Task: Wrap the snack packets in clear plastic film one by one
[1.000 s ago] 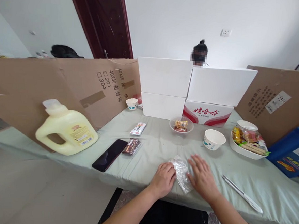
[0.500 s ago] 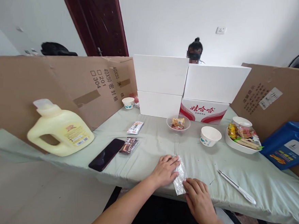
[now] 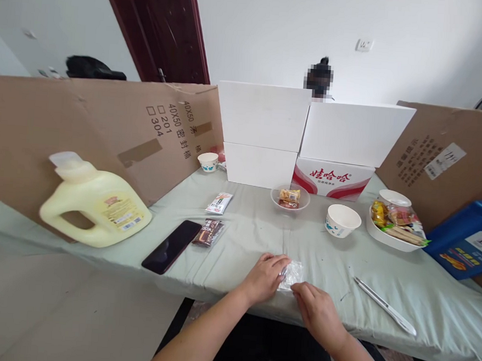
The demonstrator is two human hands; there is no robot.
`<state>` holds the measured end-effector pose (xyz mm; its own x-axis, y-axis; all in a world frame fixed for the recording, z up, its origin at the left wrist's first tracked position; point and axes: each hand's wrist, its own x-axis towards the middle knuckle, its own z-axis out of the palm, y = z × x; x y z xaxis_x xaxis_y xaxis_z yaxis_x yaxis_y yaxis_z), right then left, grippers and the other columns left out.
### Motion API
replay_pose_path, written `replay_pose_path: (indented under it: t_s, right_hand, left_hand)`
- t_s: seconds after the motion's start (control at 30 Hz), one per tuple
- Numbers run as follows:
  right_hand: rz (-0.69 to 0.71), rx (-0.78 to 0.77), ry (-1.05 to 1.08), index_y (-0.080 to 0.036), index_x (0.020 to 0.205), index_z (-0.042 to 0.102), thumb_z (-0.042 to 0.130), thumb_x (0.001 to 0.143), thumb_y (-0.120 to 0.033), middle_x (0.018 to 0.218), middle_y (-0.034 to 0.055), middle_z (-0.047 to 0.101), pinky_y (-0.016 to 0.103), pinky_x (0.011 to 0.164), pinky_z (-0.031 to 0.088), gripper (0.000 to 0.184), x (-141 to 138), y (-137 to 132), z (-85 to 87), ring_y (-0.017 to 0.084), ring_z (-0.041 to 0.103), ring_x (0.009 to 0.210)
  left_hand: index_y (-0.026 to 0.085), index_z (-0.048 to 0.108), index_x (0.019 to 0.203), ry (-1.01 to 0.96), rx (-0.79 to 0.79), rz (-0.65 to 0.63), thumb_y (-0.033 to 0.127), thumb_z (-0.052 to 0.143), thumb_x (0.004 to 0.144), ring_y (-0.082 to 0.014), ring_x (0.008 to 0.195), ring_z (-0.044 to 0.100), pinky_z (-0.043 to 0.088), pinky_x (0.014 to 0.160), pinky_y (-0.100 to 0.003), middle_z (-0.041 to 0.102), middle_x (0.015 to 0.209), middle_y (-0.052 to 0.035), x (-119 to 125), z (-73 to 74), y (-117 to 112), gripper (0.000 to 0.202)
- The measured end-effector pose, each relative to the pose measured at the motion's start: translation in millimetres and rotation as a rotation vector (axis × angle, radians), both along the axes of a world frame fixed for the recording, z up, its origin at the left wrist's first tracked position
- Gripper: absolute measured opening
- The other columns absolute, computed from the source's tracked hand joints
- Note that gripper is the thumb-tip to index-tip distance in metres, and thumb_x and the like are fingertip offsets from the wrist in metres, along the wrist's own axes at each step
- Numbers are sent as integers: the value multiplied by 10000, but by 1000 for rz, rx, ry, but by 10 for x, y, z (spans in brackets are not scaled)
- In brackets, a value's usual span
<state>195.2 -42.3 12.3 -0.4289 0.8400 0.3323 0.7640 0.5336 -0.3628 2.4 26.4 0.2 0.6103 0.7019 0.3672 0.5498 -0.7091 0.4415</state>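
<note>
A crinkled clear plastic bag (image 3: 294, 273) lies by the table's near edge, between my two hands. My left hand (image 3: 266, 276) rests over its left side with curled fingers pressing it. At its lower right corner, my right hand (image 3: 317, 307) is closed in a pinch on the plastic. The bag's left part is covered by my left fingers. Ahead of the hands stands a clear bowl (image 3: 276, 201) with small wrapped snacks (image 3: 289, 195) in it. To the left lie a brown cocoa packet (image 3: 208, 232) and a white packet (image 3: 219, 203).
A phone (image 3: 171, 247) and a yellow jug (image 3: 98, 209) stand or lie left. Rightward are a pen (image 3: 384, 305), a paper cup (image 3: 343, 220), a white snack tray (image 3: 396, 240) and a blue jug (image 3: 468, 240). White boxes (image 3: 262, 119) and cardboard (image 3: 145, 135) wall the table; a person sits behind.
The plastic bag went from a long strip to a shorter, squarer shape, its near end folded up. My right hand moved slightly up with it; my left stayed nearly in place.
</note>
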Motion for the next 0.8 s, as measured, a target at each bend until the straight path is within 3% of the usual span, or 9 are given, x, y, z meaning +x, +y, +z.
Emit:
replay_pose_path:
  t_s: [0.13,0.23,0.37,0.47,0.63,0.8]
  right_hand:
    - [-264,-79,-66,-205,1065,567,302,993,-273,987,66,687,271,686,459,283,-72,302,-25,171,662,821]
    - [-378,-102,-127,-204,1054,568,326,986,-270,998,65,685,267,638,434,259,-146,483,-79,176,666,805]
    - [-444,-115,-187,-203,933,565,340,985,-272,890,51,668,259,528,349,241,-226,581,-155,156,644,662]
    - [-475,-119,-233,-198,900,544,348,983,-244,856,49,646,252,498,298,218,-261,590,-183,138,628,614]
    - [-476,-123,-284,-200,923,521,381,972,-224,838,41,627,250,485,276,151,-296,585,-174,134,622,594]
    - [-466,-112,-316,-199,920,522,381,964,-220,829,46,616,267,503,315,149,-306,583,-166,158,627,615]
  left_hand:
    - [187,157,1484,-50,23,8,29,401,822,-197,1226,524,399,1021,-449,516,1373,-135,-23,-77,32,723]
    - [185,94,1500,-55,48,3,45,384,844,-224,1270,487,410,1012,-472,484,1402,-149,-35,-130,56,730]
    - [184,145,1493,-47,50,11,44,368,848,-237,1296,464,408,1021,-485,477,1407,-155,-36,-124,58,696]
    - [196,255,1452,-72,10,24,128,364,919,-233,1287,471,402,1033,-482,501,1386,-140,-42,-49,38,549]
    - [212,586,1121,-89,-22,-25,385,478,944,-251,1291,452,406,1041,-447,547,1325,-108,-44,61,-3,270]
    - [189,635,821,-108,-10,166,198,602,836,-254,1130,571,474,970,-461,592,1237,-105,25,-23,1,37]
